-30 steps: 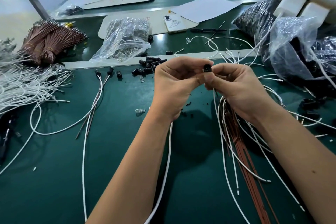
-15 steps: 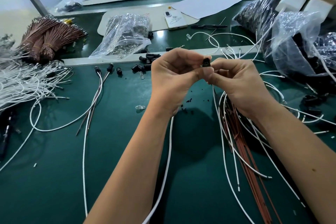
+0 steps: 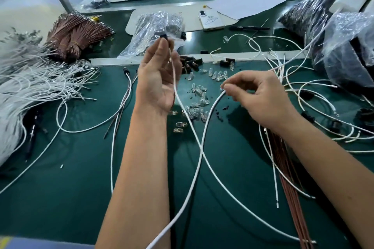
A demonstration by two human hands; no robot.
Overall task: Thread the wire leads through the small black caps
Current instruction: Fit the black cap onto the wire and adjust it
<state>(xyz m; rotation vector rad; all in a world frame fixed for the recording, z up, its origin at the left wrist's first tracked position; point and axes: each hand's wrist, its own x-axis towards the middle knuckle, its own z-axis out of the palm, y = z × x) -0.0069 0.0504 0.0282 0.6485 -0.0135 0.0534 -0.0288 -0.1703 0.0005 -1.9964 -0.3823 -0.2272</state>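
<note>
Above a green surface strewn with parts, a person's two hands work apart — the left hand is raised, palm toward the camera, its fingertips pinching a small black cap from which a white wire runs down past the palm. The right hand, lower and to the right, pinches the end of a second white wire between thumb and forefinger, the other fingers curled. The two wires cross over the surface between the forearms. Behind the hands lie a scatter of clear bulbs and a small heap of loose black caps. White wires are massed at left beside tied brown bundles — more white leads and brown wires trail at right. Farther back sit a clear plastic bag, a white phone and a sheet of paper.
</note>
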